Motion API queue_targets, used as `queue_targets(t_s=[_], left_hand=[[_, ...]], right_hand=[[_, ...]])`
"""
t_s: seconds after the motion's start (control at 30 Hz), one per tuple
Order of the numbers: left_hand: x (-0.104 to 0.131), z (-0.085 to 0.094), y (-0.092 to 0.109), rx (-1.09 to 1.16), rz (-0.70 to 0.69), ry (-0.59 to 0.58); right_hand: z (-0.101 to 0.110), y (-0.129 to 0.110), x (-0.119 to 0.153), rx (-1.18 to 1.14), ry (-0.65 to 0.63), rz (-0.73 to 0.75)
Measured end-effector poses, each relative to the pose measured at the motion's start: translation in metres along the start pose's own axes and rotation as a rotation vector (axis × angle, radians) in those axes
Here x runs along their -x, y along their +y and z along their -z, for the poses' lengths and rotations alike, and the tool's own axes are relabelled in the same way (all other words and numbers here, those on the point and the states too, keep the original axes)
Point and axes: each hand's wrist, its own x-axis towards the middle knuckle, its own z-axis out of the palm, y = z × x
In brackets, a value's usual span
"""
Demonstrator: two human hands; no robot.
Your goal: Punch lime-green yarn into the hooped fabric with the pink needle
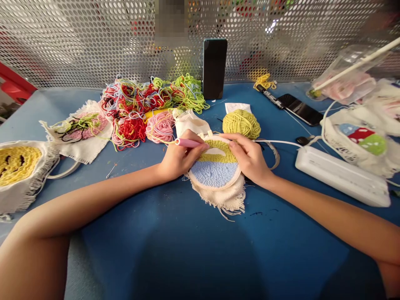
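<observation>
My left hand (pixel 181 156) is closed round a pink punch needle pen (pixel 187 143), its tip down at the upper left of a round embroidery hoop (pixel 215 188). Blue loops fill the hoop's lower part and yellow-green loops the upper part, around a bare pale patch. My right hand (pixel 250 158) grips the hoop's right edge, thumb on top. Frayed cream cloth (pixel 223 196) hangs out below the hoop. Just behind it sits a yellow-green yarn ball (pixel 241 124). Pale yarn runs from the pen's back end toward the pink yarn ball (pixel 160 126).
Tangled yarn (pixel 140 98) is heaped at the back left. A phone (pixel 214 68) stands against the perforated metal screen (pixel 93 41). Another phone (pixel 300 109), a marker (pixel 270 97) and a white power strip (pixel 342 176) lie right. Finished-looking yellow loop work (pixel 20 164) lies far left.
</observation>
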Motion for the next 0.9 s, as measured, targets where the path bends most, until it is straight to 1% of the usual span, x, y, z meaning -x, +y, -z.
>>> queue_targets(t_s=[0.07, 0.1, 0.13, 0.2, 0.3, 0.4, 0.5, 0.57, 0.7, 0.9], left_hand=[[-0.001, -0.002, 0.001, -0.008, -0.019, -0.059], [-0.001, -0.003, 0.001, 0.001, -0.007, -0.081], [-0.001, -0.003, 0.0, 0.018, 0.022, -0.089], [0.0, -0.003, -0.002, 0.075, 0.131, -0.084], [0.002, -0.002, -0.005, 0.217, 0.327, 0.01], [0.002, -0.002, -0.008, 0.381, 0.412, 0.112], [0.001, -0.001, -0.007, 0.512, 0.459, 0.155], [0.0, 0.001, -0.007, 0.553, 0.482, 0.171], [0.002, 0.004, -0.008, 0.568, 0.472, 0.192], [0.004, 0.004, -0.011, 0.572, 0.455, 0.183]], right_hand=[[0.0, -0.001, 0.0, 0.013, -0.008, 0.018], [-0.001, -0.001, 0.0, 0.013, -0.011, 0.016], [-0.001, 0.0, 0.0, 0.007, -0.014, 0.004], [-0.002, 0.001, -0.002, -0.019, -0.016, -0.038], [-0.002, 0.004, -0.004, -0.06, -0.022, -0.089], [-0.002, 0.004, -0.006, -0.071, -0.028, -0.102], [-0.001, 0.002, -0.007, -0.07, -0.032, -0.107], [0.0, 0.001, -0.008, -0.073, -0.032, -0.109], [0.0, 0.001, -0.008, -0.068, -0.025, -0.105], [0.0, 0.003, -0.007, -0.078, -0.019, -0.091]])
